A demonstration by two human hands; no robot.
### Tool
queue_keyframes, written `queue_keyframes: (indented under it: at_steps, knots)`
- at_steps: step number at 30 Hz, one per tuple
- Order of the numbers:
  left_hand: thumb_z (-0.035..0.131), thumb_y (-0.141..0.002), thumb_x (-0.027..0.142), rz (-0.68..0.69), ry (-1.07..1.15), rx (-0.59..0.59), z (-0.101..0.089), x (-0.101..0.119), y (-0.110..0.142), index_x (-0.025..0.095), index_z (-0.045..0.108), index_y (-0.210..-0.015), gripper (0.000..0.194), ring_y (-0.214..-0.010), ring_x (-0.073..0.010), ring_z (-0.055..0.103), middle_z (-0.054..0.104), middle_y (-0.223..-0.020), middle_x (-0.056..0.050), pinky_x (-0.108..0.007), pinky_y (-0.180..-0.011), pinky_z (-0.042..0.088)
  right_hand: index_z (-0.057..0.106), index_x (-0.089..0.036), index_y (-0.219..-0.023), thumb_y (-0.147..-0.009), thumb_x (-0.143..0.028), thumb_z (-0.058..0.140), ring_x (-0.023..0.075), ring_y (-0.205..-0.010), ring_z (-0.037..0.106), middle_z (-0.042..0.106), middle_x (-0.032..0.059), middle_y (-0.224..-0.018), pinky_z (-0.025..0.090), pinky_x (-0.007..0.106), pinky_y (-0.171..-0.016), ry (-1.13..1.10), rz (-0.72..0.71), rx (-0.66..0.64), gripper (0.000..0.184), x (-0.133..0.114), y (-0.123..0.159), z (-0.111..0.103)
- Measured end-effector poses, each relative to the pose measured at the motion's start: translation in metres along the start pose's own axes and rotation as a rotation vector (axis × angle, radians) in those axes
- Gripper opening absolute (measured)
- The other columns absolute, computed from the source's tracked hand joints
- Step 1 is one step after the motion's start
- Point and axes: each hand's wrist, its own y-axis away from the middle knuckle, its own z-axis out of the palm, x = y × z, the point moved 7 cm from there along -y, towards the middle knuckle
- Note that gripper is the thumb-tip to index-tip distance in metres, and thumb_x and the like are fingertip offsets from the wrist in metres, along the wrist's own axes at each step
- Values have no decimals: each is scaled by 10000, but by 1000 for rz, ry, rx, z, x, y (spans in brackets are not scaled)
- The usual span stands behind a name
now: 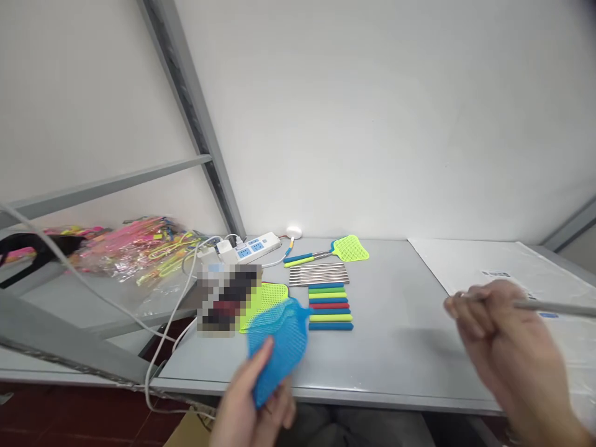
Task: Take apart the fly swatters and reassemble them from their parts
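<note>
Some blue mesh [284,341] — one slim rod [554,307]

Our left hand [242,394], on the near side, is bare. At right, our right hand [510,338] is bare too, slightly blurred.

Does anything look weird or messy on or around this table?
Yes: a blocky patch at the left of the table hides whatever is there. A white cable dangles untidily below the front edge; the handles, though, lie neatly lined up.
</note>
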Motion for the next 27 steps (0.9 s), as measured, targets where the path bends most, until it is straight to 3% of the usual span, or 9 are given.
queue_keyframes:
  at_steps: [2,4,7,10,14,20,23,25,27]
  knots:
    - [788,-688,440,83,22,55,-6,17,-4,190,475,-611,408,-315,-63,323,400,-432,85,-225,-363,369,581,-246,-777,-854,-406,696,98,-524,281,282,-73,-573,434,279,-678,22,10,2,211,0,-25,-13]
    - [780,-698,424,129,-21,56,-3,24,-4,195,492,-647,371,-325,-75,329,382,-423,92,-239,-378,387,585,-231,-770,-853,-406,698,97,-523,284,279,-74,-564,418,264,-631,57,149,-69,224,20,-34,-14]
    - [747,-716,375,190,-121,31,5,25,-3,188,543,-720,277,-368,-109,419,449,-446,70,-254,-423,420,604,-209,-786,-856,-409,690,94,-537,322,315,-65,-574,415,248,-590,35,438,-168,228,69,-20,-3]
    - [712,-722,347,248,-159,59,4,25,-4,182,578,-781,221,-418,-137,490,522,-485,41,-262,-460,448,606,-198,-797,-866,-375,683,83,-537,337,331,-62,-604,440,231,-576,-158,683,-146,205,110,-1,7]
    - [721,-719,346,255,-154,80,-2,25,-10,188,563,-735,224,-411,-131,475,491,-458,50,-263,-460,460,643,-193,-955,-860,-311,695,76,-540,382,354,-65,-634,464,213,-553,-397,869,-82,161,135,10,13]
    - [736,-737,378,223,-245,-30,-2,15,-18,174,595,-804,257,-399,-104,471,508,-491,55,-244,-461,451,655,-129,-1126,-853,-258,691,140,-794,583,591,42,-864,538,275,-777,-408,980,-134,304,138,24,23]
    - [735,-751,405,220,-296,-79,-2,10,-20,166,609,-831,282,-404,-98,488,562,-551,36,-237,-464,445,660,-138,-1128,-836,-257,695,146,-787,577,609,64,-934,528,286,-773,-303,981,-206,317,129,38,30]
    - [735,-754,429,220,-319,-115,0,8,-20,160,613,-837,306,-406,-95,496,592,-597,20,-231,-453,438,638,-193,-1173,-859,-337,669,134,-695,539,581,23,-843,512,279,-702,-143,877,-293,347,115,44,36]
    - [735,-753,445,209,-332,-161,3,4,-17,154,621,-861,331,-408,-91,497,602,-625,11,-221,-434,426,601,-260,-1211,-895,-418,615,144,-694,536,564,1,-803,496,288,-707,118,667,-451,353,98,48,46]
